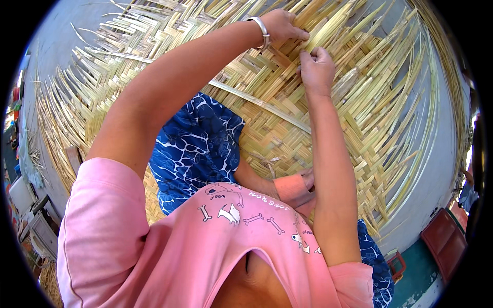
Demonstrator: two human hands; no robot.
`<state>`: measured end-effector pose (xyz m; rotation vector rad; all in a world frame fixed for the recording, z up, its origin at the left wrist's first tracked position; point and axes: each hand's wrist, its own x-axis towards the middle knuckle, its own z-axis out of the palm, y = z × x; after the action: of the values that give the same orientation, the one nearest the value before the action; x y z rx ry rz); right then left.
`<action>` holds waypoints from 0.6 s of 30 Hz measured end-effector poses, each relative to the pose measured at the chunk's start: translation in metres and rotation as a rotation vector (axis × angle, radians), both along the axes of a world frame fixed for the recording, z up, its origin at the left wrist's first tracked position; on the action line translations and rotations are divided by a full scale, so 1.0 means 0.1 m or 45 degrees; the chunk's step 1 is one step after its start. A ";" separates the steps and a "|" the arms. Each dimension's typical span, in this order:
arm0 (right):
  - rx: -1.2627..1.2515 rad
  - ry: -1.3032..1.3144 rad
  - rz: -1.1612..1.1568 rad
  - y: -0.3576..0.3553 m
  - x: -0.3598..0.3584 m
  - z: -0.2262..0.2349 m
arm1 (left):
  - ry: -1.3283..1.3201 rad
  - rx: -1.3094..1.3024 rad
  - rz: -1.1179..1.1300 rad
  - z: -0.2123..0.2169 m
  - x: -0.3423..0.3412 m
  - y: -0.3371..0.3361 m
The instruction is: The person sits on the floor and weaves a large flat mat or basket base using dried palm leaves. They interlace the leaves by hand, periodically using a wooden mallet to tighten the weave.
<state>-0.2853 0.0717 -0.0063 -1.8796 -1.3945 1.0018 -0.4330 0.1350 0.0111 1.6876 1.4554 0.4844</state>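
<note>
Reed strip (328, 32) runs toward one o'clock from my hands, left hand (280, 26) and right hand (316, 69) both pinching it on the woven mat (267, 113), right hand nearer me

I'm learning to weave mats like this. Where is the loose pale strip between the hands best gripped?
Probably at its free end, pinched flat between thumb and fingers from above, as the right hand does beside the left hand. The loose strip is thin, flat, and anchored in the woven mat.

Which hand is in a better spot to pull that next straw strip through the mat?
Probably the right hand. Its pinched fingertips sit right at the end of a loose pale strip on the woven mat. The left hand lies flatter beside it, pressing the weave down, so it seems busy holding.
</note>
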 end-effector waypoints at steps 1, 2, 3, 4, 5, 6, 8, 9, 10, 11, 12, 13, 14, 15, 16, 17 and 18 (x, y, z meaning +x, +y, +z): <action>0.007 -0.090 0.014 0.00 -0.04 0.01 | -0.214 -0.138 0.051 -0.04 -0.05 -0.02; 0.037 -0.166 0.087 -0.01 -0.06 0.03 | -0.318 -0.194 0.050 -0.08 -0.10 -0.03; 0.067 -0.242 0.159 -0.03 -0.09 0.06 | -0.423 -0.251 0.047 -0.12 -0.14 -0.04; 0.100 -0.323 0.229 -0.04 -0.11 0.10 | -0.532 -0.304 0.042 -0.11 -0.16 -0.05; 0.136 -0.326 0.276 -0.05 -0.10 0.08 | -0.570 -0.299 0.006 -0.17 -0.16 -0.02; 0.172 -0.328 0.322 -0.08 -0.07 0.01 | -0.700 -0.269 0.096 -0.19 -0.18 -0.01; 0.205 -0.316 0.356 -0.09 -0.03 -0.02 | -0.958 -0.209 0.270 -0.16 -0.25 -0.02; 0.202 -0.301 0.350 -0.09 -0.02 -0.02 | -1.440 -0.497 0.213 -0.19 -0.32 0.05; 0.206 -0.281 0.358 -0.09 -0.05 -0.01 | -1.322 -0.401 0.295 -0.38 -0.48 0.10; 0.212 -0.234 0.328 -0.09 -0.09 -0.03 | -1.201 -0.303 0.381 -0.71 -0.69 0.13; 0.214 -0.189 0.287 -0.09 -0.11 -0.09 | -1.078 -0.215 0.458 -0.88 -0.84 0.12; 0.207 -0.153 0.220 -0.09 -0.08 -0.16 | -0.946 -0.215 0.548 -0.81 -0.86 0.02; 0.257 -0.181 0.194 -0.11 -0.05 -0.20 | -0.810 -0.209 0.639 -0.64 -0.83 -0.14; 0.310 -0.207 0.176 -0.14 -0.04 -0.22 | -0.667 -0.194 0.706 -0.38 -0.73 -0.28; 0.366 -0.233 0.169 -0.16 -0.05 -0.22 | -0.657 -0.197 0.727 -0.32 -0.72 -0.35; 0.365 -0.258 0.187 -0.18 -0.04 -0.21 | -0.648 -0.201 0.746 -0.28 -0.71 -0.40; 0.364 -0.284 0.202 -0.20 -0.03 -0.20 | -0.639 -0.205 0.763 -0.24 -0.71 -0.43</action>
<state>-0.2884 0.0519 -0.0264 -1.7273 -1.7387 0.6355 -0.5038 0.0923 -0.0128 0.8872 1.5417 1.0020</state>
